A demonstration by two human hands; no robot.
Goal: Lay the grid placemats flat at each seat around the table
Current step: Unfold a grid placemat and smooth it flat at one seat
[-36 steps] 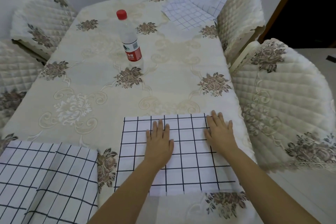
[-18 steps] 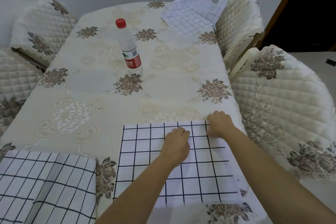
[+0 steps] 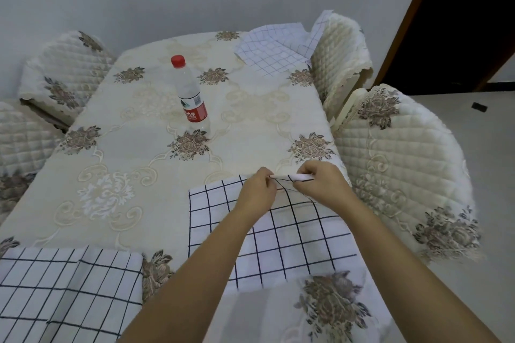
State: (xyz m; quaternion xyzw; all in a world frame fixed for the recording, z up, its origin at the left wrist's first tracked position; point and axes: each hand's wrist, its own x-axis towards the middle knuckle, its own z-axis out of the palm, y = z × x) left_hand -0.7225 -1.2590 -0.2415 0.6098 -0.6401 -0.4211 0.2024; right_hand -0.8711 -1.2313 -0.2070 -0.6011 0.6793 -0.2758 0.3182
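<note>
A white placemat with a black grid lies at the near right of the table. My left hand and my right hand both pinch its far edge, which is lifted a little off the cloth between them. A second black-grid placemat lies at the near left, slightly rumpled. A third, paler grid placemat sits at the far right corner, with one part riding up against a chair back.
The table wears a cream floral cloth. A clear plastic bottle with a red cap stands near the middle. Quilted chairs flank the right side, others the left. A dark doorway is at the far right.
Both hands went from lying flat on the near right placemat to curling at its far edge, and now pinch and lift that edge. The view has tilted upward.
</note>
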